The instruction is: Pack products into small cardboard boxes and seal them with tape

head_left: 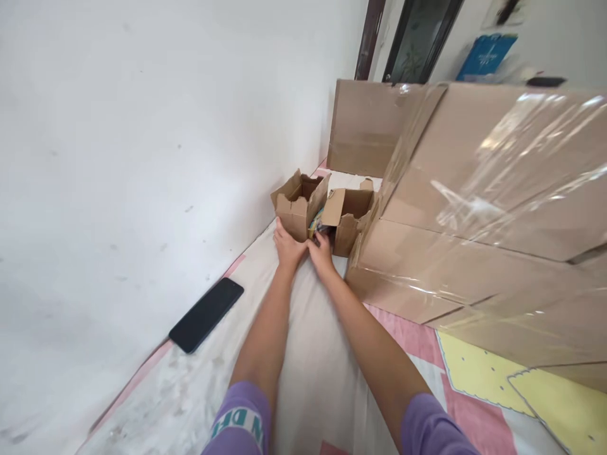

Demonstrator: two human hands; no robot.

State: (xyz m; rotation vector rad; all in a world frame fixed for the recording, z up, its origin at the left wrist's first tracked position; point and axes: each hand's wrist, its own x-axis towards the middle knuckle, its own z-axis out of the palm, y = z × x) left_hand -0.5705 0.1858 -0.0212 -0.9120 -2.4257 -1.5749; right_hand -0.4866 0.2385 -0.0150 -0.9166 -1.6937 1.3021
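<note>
Two small open-topped cardboard boxes stand side by side between the wall and the large cartons. My left hand [288, 248] is closed around the near lower end of the left small box [293, 216], fingers on its left side. Close beside it, my right hand [321, 253] has its fingers curled into the narrow gap between the boxes, near the right small box [346, 237]. A colourful, yellow-and-blue item [315, 222] shows in that gap, partly hidden. Whatever the right fingertips grip is hidden.
Large taped cartons [427, 253] form a barrier on the right, with another brown carton [363, 126] behind. The white wall [142, 126] bounds the left. A black phone [207, 315] lies by the wall on the pale sheet [313, 354]. Yellow cloth [484, 373] lies lower right.
</note>
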